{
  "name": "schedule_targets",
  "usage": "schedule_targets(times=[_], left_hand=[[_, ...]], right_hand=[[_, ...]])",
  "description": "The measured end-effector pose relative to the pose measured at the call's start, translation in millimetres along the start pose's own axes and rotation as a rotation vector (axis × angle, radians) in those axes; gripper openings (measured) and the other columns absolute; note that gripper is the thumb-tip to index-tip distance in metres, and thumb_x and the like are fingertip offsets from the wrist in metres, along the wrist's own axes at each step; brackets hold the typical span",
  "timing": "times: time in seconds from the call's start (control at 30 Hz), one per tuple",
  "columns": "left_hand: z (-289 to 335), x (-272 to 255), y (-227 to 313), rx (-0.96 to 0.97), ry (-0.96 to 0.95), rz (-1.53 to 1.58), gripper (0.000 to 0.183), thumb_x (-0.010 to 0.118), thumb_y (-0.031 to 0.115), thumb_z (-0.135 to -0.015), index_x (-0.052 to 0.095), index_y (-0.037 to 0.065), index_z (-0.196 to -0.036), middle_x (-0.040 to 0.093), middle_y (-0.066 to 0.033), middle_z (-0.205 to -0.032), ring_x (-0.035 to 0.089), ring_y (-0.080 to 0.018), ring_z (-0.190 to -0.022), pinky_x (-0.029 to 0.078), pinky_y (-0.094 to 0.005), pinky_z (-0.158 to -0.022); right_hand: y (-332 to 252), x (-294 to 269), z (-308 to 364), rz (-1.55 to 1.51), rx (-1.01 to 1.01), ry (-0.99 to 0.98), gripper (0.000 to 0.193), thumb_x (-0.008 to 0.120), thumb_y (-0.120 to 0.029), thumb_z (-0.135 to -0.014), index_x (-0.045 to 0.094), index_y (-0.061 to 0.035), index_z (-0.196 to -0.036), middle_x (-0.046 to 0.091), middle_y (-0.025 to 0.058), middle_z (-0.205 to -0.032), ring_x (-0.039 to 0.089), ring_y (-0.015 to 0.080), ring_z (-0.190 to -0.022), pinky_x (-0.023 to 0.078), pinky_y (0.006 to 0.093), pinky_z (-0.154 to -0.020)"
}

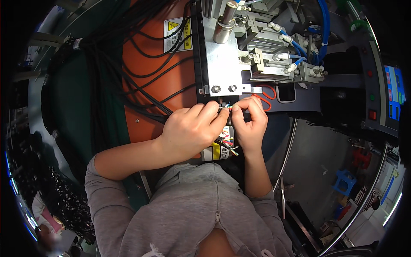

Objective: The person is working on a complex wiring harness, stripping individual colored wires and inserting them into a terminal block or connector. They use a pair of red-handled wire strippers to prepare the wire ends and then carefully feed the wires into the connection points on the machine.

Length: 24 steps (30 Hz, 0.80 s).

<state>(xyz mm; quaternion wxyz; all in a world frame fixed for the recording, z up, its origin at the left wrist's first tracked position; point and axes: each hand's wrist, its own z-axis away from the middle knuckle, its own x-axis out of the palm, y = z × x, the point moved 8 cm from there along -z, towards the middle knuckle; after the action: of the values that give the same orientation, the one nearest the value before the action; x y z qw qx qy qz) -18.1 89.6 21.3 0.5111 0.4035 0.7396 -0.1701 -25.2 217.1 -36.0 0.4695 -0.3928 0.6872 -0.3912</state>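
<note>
Both my hands meet just under the front edge of a machine's metal plate (pixel 222 66). Thin coloured wires (pixel 230 106) show between the fingertips. My left hand (pixel 190 126) is closed, thumb and forefinger pinching these wires from the left. From the right, my right hand (pixel 249 124) pinches the same wires, its fingers curled in. The wires' tips and the small part beside them are too fine to make out. Below the hands, between my wrists, hangs a bunch of loose cable ends (pixel 227 139) with red, yellow, blue and white wires fanned out.
Many black cables (pixel 145 96) run over an orange surface (pixel 145 118) on the left. Red-handled scissors (pixel 269 97) lie right of the plate, beside a dark rectangular tray (pixel 286 92). Pneumatic cylinders (pixel 269 40) with blue hoses stand behind. A control panel (pixel 372 100) is far right.
</note>
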Motion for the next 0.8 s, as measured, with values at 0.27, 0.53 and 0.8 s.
schedule_targets(times=[0.27, 0.53, 0.8], left_hand=[[-2, -2, -7, 0.003, 0.057, 0.081, 0.022, 0.066, 0.01, -0.069, 0.068, 0.006, -0.09, 0.053, 0.0005, -0.072, 0.052, -0.0118, -0.056, 0.041, -0.0256, -0.047], [-2, -4, -12, -0.092, -0.035, 0.096, 0.019, 0.066, 0.009, -0.072, 0.068, 0.008, -0.091, 0.056, 0.0007, -0.077, 0.059, -0.0136, -0.063, 0.045, -0.0256, -0.049], [8, -1, -18, -0.17, -0.229, -0.008, 0.016, 0.067, 0.008, -0.073, 0.065, 0.003, -0.089, 0.053, -0.0048, -0.076, 0.059, -0.0171, -0.061, 0.046, -0.0283, -0.05]], right_hand=[[25, 8, 5, -0.17, 0.296, -0.09, 0.008, 0.06, -0.005, -0.082, 0.059, 0.0025, -0.08, 0.059, 0.0082, -0.074, 0.055, 0.0153, -0.063, 0.044, 0.0267, -0.063], [-29, -3, -1, 0.216, -0.257, 0.063, 0.013, 0.068, 0.004, -0.068, 0.062, -0.0004, -0.078, 0.063, 0.0095, -0.078, 0.06, 0.0258, -0.076, 0.048, 0.033, -0.068], [-25, -10, -4, -0.034, -0.246, -0.07, 0.022, 0.07, 0.006, -0.068, 0.066, -0.0027, -0.088, 0.066, 0.0081, -0.084, 0.061, 0.0225, -0.079, 0.048, 0.032, -0.073]])
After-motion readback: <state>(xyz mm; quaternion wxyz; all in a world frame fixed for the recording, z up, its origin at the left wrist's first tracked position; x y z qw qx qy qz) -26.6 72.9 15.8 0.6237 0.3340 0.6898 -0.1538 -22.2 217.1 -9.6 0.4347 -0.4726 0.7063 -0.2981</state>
